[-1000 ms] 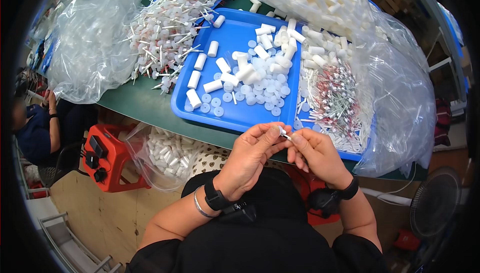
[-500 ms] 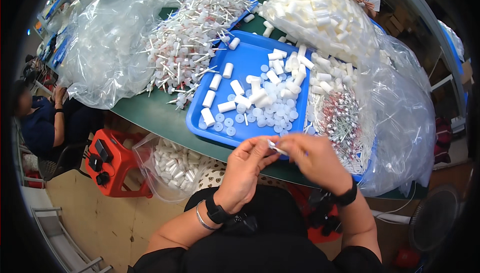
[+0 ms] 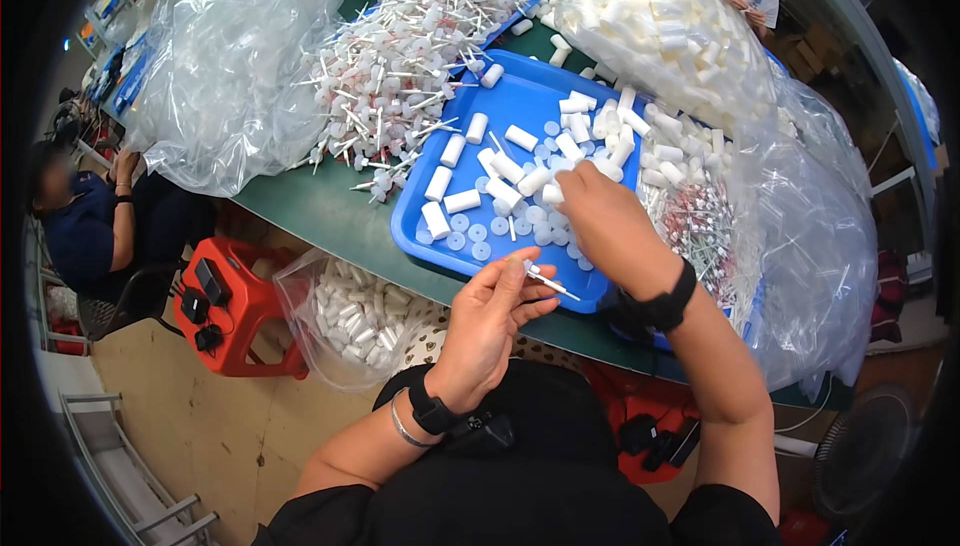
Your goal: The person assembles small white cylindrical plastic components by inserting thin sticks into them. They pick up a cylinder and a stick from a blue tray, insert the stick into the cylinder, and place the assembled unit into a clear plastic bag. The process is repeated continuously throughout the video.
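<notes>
My left hand (image 3: pixel 487 308) is in front of the blue tray's (image 3: pixel 425 244) near edge. Its thumb and fingers pinch a thin white stick (image 3: pixel 560 289), its free end pointing right and toward me. Over the tray, my right hand (image 3: pixel 607 218) reaches down with bent fingers drawn together among the parts. What those fingertips touch is hidden. Beside them lies a white cylinder (image 3: pixel 534 182). Translucent round discs (image 3: pixel 480 250) with centre holes are scattered nearby, and a row of cylinders (image 3: pixel 437 183) stands along the tray's left side.
A heap of sticks with discs (image 3: pixel 390 71) lies left of the tray. Bags of white cylinders (image 3: pixel 665 21) and thin rods with red bits (image 3: pixel 698 216) are at the right. A red stool (image 3: pixel 235 291) stands on the floor; other people sit at the far left and far right.
My right hand has left the left hand and moved forward into the tray. The left hand keeps the stick, now more exposed. The whole view has shifted slightly.
</notes>
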Tool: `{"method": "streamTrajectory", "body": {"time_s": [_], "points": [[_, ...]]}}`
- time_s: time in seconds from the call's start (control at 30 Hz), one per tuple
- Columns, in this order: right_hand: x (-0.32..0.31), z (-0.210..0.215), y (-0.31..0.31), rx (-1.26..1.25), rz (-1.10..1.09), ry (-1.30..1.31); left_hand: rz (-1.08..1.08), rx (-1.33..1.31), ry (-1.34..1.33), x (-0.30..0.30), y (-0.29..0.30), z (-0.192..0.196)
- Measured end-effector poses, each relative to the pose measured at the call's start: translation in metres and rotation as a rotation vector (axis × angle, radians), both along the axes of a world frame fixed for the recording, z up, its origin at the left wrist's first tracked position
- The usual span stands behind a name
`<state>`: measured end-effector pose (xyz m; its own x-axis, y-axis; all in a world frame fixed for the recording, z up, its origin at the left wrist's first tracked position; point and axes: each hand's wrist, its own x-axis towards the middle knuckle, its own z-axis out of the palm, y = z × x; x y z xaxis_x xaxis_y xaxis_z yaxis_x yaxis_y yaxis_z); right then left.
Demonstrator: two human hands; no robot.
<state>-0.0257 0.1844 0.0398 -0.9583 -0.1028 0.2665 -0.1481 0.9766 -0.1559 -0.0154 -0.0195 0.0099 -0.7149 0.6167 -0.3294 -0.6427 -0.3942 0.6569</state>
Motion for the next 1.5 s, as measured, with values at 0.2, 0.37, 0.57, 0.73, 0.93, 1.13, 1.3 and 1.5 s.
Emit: {"method": "streamTrajectory", "body": {"time_s": [0.2, 0.37, 0.57, 0.73, 0.93, 1.13, 1.3, 1.5], "points": [[0.063, 0.032, -0.019, -0.462, -0.075, -0.126, 0.030, 0.114, 0.077, -0.001, 0.002, 0.010], [0.091, 0.021, -0.027, -0.562, -0.032, -0.065, -0.036, 0.144, -0.024, 0.004, 0.009, -0.004], [0.101, 0.027, -0.029, -0.741, -0.110, -0.122, -0.094, 0.002, 0.157, 0.012, 0.015, -0.002], [0.105, 0.023, -0.016, -1.268, -0.228, -0.396, -0.123, -0.076, 0.283, 0.009, 0.011, 0.001], [0.081, 0.049, -0.015, -1.173, -0.072, -0.551, -0.171, 0.026, 0.281, 0.000, 0.003, 0.012], [-0.035, 0.055, -0.006, -0.479, 0.091, -0.285, -0.100, 0.037, 0.255, -0.019, -0.013, 0.005], [-0.115, 0.005, -0.021, -0.098, -0.112, -0.206, -0.187, 0.019, 0.321, -0.014, -0.020, 0.002], [-0.128, -0.007, -0.021, 0.005, -0.145, -0.293, -0.230, -0.039, 0.250, -0.018, -0.027, 0.008]]}}
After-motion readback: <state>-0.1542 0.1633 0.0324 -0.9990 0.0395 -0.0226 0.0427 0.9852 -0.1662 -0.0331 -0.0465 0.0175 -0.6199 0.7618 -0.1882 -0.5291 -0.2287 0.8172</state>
